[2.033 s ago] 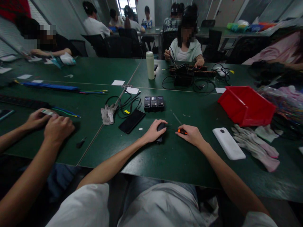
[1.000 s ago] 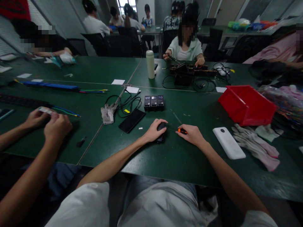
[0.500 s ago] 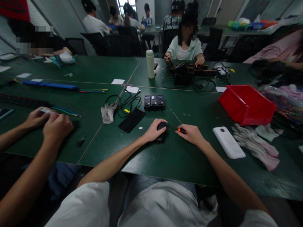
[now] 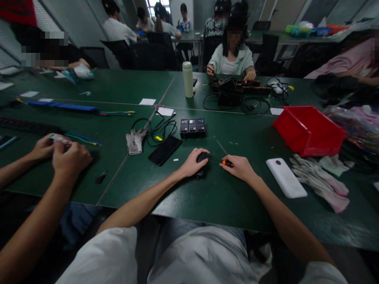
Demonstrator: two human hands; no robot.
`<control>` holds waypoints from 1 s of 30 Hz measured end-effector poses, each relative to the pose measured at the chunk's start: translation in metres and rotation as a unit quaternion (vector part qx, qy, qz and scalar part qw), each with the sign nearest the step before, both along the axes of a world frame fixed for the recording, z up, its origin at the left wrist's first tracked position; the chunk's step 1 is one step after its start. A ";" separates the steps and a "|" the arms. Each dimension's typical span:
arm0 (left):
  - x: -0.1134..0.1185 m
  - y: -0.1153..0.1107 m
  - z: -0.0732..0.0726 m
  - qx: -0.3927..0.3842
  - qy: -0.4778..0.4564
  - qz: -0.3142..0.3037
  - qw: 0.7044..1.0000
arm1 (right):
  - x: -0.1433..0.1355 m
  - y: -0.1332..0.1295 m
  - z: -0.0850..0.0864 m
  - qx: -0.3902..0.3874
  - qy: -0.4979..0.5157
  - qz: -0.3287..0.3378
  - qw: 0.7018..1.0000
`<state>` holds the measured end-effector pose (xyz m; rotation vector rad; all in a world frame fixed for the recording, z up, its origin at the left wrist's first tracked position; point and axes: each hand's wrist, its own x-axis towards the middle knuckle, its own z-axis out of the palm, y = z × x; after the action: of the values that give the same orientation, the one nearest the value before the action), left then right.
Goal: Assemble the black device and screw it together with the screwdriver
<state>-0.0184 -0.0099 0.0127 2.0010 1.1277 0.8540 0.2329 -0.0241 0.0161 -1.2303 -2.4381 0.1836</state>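
Note:
My left hand (image 4: 192, 162) is closed around a small black block-shaped part (image 4: 201, 165) resting on the green table (image 4: 177, 193). Its far side is hidden by my fingers. In my right hand (image 4: 237, 167) is a screwdriver (image 4: 227, 163) with an orange and black handle. Its thin dark shaft points left, and the tip reaches the right side of the black part. Beyond my hands stands a black module with three bays (image 4: 192, 128). A black phone (image 4: 165, 150) lies to the left of it, beside a coiled black cable (image 4: 166, 128).
On the right are a red bin (image 4: 308, 132), a white power bank (image 4: 286, 178) and work gloves (image 4: 322, 181). Another glove (image 4: 135, 141) lies left. A pale green bottle (image 4: 187, 80) stands further back. A co-worker's hands (image 4: 69, 156) work at left; another person (image 4: 232, 59) sits opposite.
My two hands, the black part and the screwdriver look almost unmoved. At left, the co-worker's fingers have shifted slightly on a small white item.

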 end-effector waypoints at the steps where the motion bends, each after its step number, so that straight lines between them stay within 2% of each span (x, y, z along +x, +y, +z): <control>1: 0.000 0.000 0.000 0.000 0.001 0.000 1.000 | 0.000 0.000 0.000 0.000 0.002 0.001 1.000; 30: 0.000 0.000 -0.001 -0.008 0.002 -0.004 1.000 | 0.001 0.001 -0.003 -0.005 0.005 0.012 1.000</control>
<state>-0.0185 -0.0094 0.0122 1.9925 1.1257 0.8349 0.2339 -0.0227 0.0129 -1.2031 -2.4465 0.2089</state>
